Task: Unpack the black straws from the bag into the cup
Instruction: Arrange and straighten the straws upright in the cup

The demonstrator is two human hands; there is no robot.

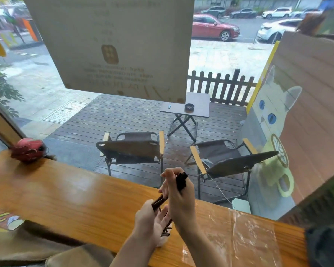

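Gripping black straws (pixel 181 181) with my right hand (pixel 178 197) above the table's (pixel 75 197) near edge; left hand (pixel 152 218) pinches one bundle end. Count unclear. One clear bag (pixel 249 234) lies flat rightward. Cup hidden.

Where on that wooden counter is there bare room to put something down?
The widest bare stretch of the counter lies between the red helmet and the left hand. It is crowded around both hands, where the black straws are held, and the clear plastic bag covers the wood to the right.
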